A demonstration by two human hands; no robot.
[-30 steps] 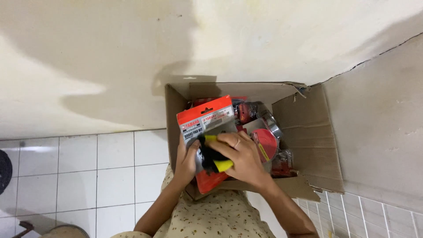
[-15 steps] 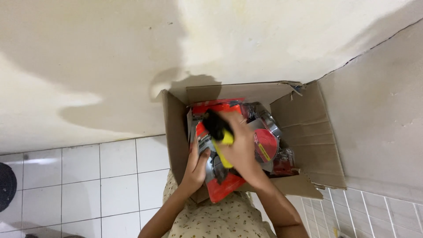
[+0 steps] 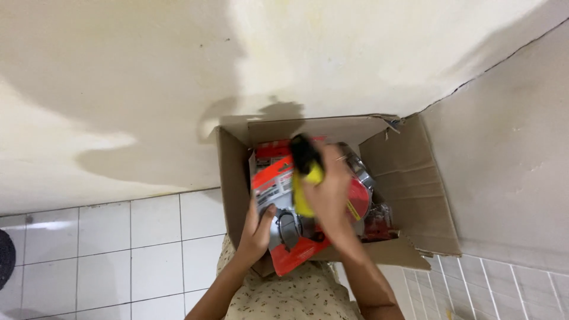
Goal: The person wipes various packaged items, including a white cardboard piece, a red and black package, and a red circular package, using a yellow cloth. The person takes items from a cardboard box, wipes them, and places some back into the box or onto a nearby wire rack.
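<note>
An open cardboard box (image 3: pixel 234 178) stands on a tiled floor against a pale wall. My right hand (image 3: pixel 332 192) grips a yellow and black tool (image 3: pixel 303 172), holding it over the box with its black end up. My left hand (image 3: pixel 259 228) holds the lower left edge of a flat orange and grey blister package (image 3: pixel 284 228) that tilts out of the box toward me. Under my right hand lie other red packaged items (image 3: pixel 358 195) inside the box.
White floor tiles (image 3: pixel 118 249) spread to the left, with a dark object (image 3: pixel 5 258) at the left edge. The box's right flap (image 3: pixel 415 189) lies open against a beige wall (image 3: pixel 510 154). My patterned clothing (image 3: pixel 296 293) fills the bottom centre.
The orange package has come down from upright to tilted low in the box. My right hand has lifted the yellow and black tool up and toward the box's back.
</note>
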